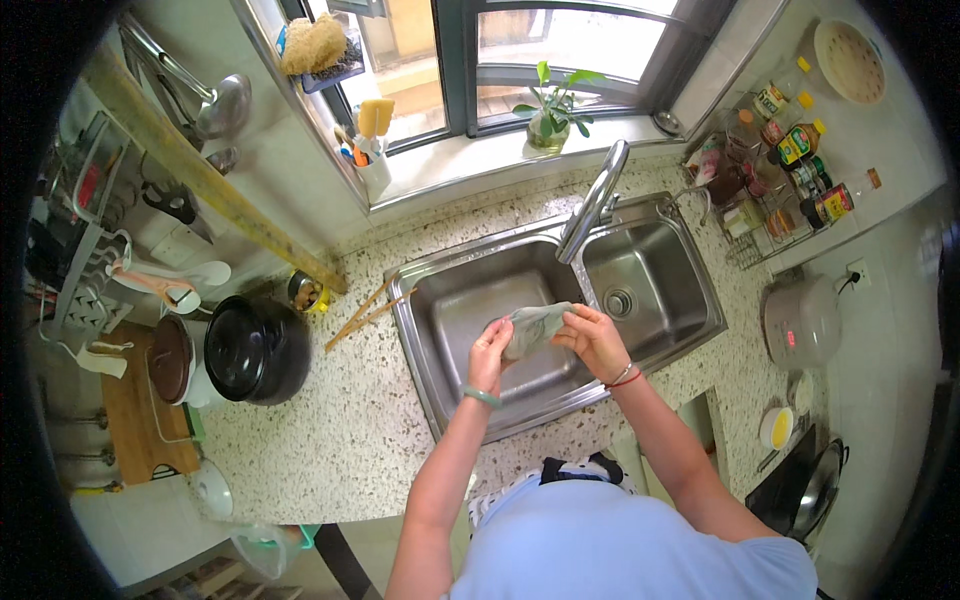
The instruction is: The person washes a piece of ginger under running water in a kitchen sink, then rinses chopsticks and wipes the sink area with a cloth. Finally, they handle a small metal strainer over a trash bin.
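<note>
A limp grey-green cloth point(535, 328) is stretched between my two hands above the double steel sink point(455, 335). My left hand point(490, 350), below a green bangle, pinches its left end between thumb and fingers. At the right end, my right hand point(597, 340) grips the cloth; a red cord and a pale bracelet circle that wrist. The chrome faucet point(595, 200) stands behind, its spout slanting down toward the divider between the basins. Part of the cloth is hidden behind my fingers.
Chopsticks point(368, 318) lie at the sink's left rim. Further left stands a black lidded pot point(250, 350), near a small yellow tin point(308, 292). A potted plant point(552, 115) sits on the windowsill. Bottles fill a wire rack point(770, 220) at right, above a rice cooker point(800, 322).
</note>
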### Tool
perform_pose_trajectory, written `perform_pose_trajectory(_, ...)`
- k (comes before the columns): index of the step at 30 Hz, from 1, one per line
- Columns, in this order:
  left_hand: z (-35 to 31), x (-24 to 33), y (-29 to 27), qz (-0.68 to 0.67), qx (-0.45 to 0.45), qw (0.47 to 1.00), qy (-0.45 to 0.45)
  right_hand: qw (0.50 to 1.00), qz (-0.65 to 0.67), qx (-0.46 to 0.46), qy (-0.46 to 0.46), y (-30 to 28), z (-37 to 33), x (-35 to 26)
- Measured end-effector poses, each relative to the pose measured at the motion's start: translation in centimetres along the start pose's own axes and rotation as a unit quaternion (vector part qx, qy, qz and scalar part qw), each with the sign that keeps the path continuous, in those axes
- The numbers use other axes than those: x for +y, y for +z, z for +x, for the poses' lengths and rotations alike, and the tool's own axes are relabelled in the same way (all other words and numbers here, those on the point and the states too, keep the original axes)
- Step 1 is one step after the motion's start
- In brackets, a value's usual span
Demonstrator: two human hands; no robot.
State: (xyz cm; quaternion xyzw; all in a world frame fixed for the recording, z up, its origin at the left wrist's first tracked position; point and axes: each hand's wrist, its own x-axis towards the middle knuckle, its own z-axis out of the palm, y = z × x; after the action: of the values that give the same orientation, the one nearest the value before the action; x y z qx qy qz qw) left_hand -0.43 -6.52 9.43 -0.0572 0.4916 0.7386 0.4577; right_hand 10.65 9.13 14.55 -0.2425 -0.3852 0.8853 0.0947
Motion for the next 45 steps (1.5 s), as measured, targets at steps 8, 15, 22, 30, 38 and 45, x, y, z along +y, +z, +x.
perform_pose_trajectory(8,-1.1,-0.4,-0.9,0.16,0.008,0.978,0.134,0.996,0.06,0.041,-0.055,-0.1,-2.0,0.4)
perform_pose_trajectory(15,-3.1,-1.3,-1.0,0.384,0.016,0.889,0.247,0.972,-0.124,0.141,-0.138,-1.8,-3.1,1.4)
perform_pose_trajectory(22,-5.8,0.0,1.4,0.189,0.053,0.961,0.194,0.899,-0.361,0.15,-0.198,-3.7,-3.1,2.1)
perform_pose_trajectory(30,-4.6,0.5,6.2,0.155,-0.02,0.969,0.193,0.898,-0.313,0.165,-0.262,-5.3,-3.0,-3.5)
perform_pose_trajectory(38,4.5,-17.4,4.1,0.391,-0.011,0.911,0.131,0.669,-0.692,0.193,-0.193,-16.8,-5.6,2.1)
perform_pose_trajectory(45,8.0,-20.7,10.3,0.44,0.081,0.894,-0.026,0.669,-0.725,0.164,-0.01,-16.2,-2.7,5.9)
